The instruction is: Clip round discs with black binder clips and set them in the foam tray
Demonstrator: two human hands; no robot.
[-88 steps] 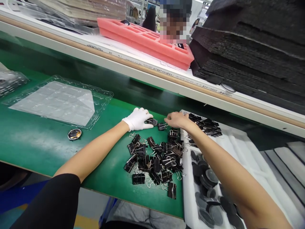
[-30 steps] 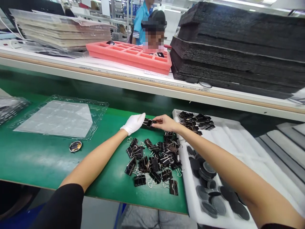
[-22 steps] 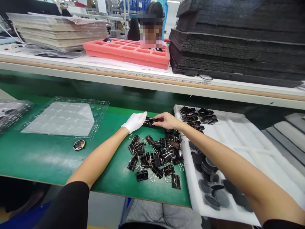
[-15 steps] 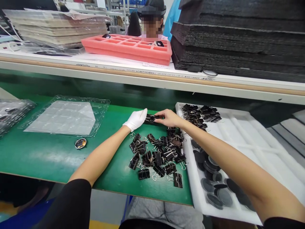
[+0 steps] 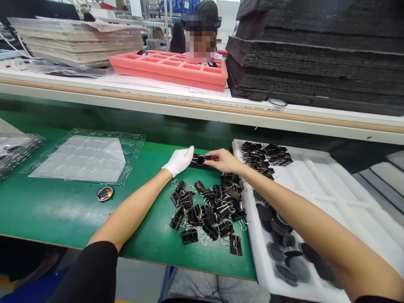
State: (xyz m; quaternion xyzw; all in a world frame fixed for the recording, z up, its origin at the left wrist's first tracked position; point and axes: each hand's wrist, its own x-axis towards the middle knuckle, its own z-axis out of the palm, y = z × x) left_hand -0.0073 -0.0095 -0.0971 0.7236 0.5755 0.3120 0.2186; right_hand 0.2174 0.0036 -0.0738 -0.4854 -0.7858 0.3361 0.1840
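My left hand (image 5: 179, 160), in a white glove, and my bare right hand (image 5: 222, 160) meet above the green table (image 5: 63, 210), both pinching one small black binder clip (image 5: 199, 159) held between them. Just below the hands lies a loose heap of several black binder clips (image 5: 208, 208) with silver wire handles. To the right, a white foam tray (image 5: 318, 189) holds another pile of clips (image 5: 263, 155) at its far end and several dark round discs (image 5: 284, 248) at its near end.
A clear plastic blister tray (image 5: 85, 155) and a small round shiny disc (image 5: 104, 193) lie at the left. A raised shelf behind carries a pink foam tray (image 5: 170, 69), stacked black foam sheets (image 5: 315, 54) and stacked sheets (image 5: 75, 40). A person sits beyond the shelf.
Both hands have lifted from the table's clip heap and come together on one clip. Over the last second they have stayed nearly still; only my head has shifted slightly.
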